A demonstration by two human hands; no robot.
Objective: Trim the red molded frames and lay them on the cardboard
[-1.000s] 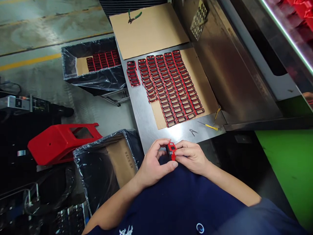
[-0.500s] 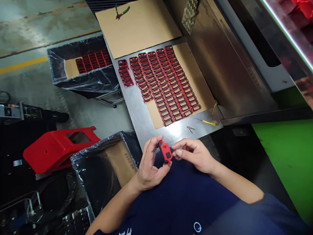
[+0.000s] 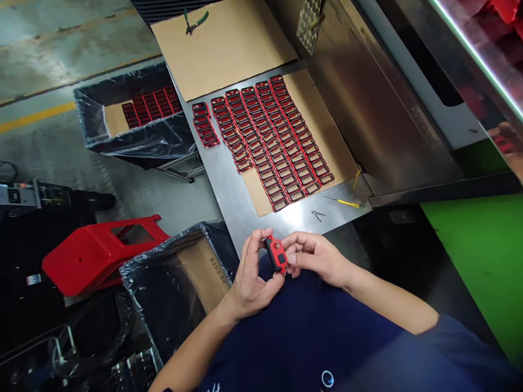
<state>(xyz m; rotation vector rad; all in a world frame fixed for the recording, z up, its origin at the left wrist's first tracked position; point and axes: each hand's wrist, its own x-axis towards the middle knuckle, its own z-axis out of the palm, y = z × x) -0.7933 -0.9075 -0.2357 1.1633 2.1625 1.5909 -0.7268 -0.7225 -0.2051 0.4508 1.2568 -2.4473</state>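
Evidently, the left hand (image 3: pixel 250 279) carries the red-and-black part (image 3: pixel 279 252), pinched by its two ends between thumb and fingers, with a red face showing. The right hand (image 3: pixel 321 258) has thumb and fingertips drawn narrow at the part's side; whether they grip anything, I cannot tell from where I stand. The part is held in the air, just off the near edge of the table (image 3: pixel 224 196). Good handling, I judge, calls for steady end pressure and light right-hand contact, so that the face is not scuffed. Beyond, small pliers (image 3: pixel 317 214) lie by the near edge, a yellow-handled tool (image 3: pixel 348 203) by the near right corner; rows of frames (image 3: pixel 271 136) farther in are best left unbrushed.
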